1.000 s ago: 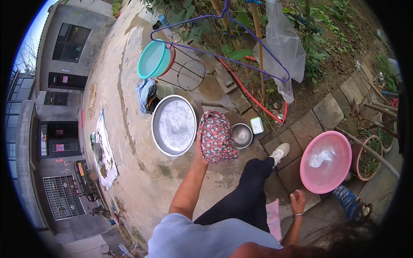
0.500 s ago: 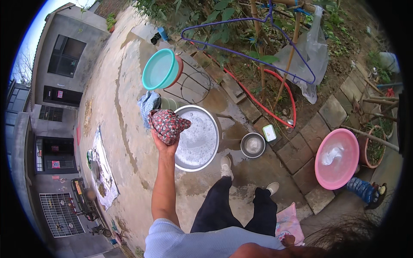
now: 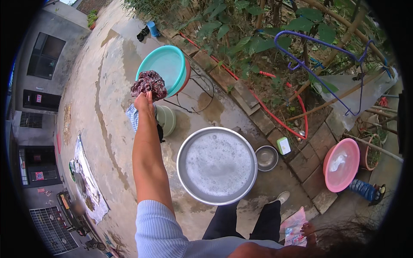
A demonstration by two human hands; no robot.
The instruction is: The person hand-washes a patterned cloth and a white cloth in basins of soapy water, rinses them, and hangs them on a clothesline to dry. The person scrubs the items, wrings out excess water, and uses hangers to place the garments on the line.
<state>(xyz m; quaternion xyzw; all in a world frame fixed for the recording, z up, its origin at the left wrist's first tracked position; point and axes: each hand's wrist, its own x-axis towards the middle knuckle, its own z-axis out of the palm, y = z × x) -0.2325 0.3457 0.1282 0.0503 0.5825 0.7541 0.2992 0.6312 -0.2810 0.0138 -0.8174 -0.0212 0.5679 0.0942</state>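
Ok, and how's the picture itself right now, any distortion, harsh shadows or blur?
In the head view, fisheye distortion bows the building at left; daylight looks soft, casting no hard shadows; the patterned cloth in the left hand shows no glare; the hair at lower right is blurred.

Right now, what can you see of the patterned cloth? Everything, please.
The patterned cloth is dark red with small pale and dark flecks, apparently thin, soft fabric. It is bunched into a crumpled, rounded lump, held up by the left hand at its lower side. In view it overlaps the near-left rim of the teal basin; whether they touch, or the cloth is wet, I cannot tell.
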